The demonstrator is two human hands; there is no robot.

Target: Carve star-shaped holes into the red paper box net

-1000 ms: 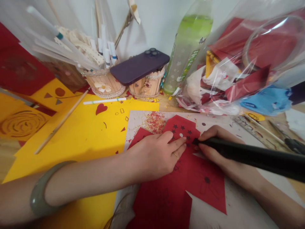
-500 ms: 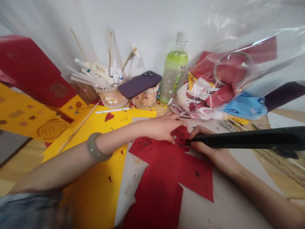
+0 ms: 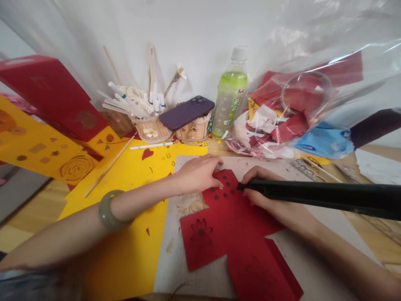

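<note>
A cross-shaped piece of red card (image 3: 233, 217) lies on a pale sheet, with a flower cut-out and a cluster of small star holes. My left hand (image 3: 197, 174) is at the card's upper left edge, thumb apart from the curved fingers and its tip on or just over the card beside the stars. Pinched in my right hand (image 3: 261, 188) is a long black tool (image 3: 319, 196), whose narrow tip meets the card's upper right edge. Exactly what kind of tool it is I cannot tell. Both forearms come in from the lower corners.
Yellow card (image 3: 125, 234) spreads at left with a wooden stick (image 3: 109, 167). Behind stand decorated pots (image 3: 153, 130) of pens, a purple phone (image 3: 188, 113), a green drink bottle (image 3: 230, 96), and a clear bag (image 3: 282, 113) of scraps. A blue packet (image 3: 326, 140) lies right.
The red card has turned and its flower flap has swung down toward me. My left hand has shifted left, uncovering the stars. The black tool's tip has moved slightly left.
</note>
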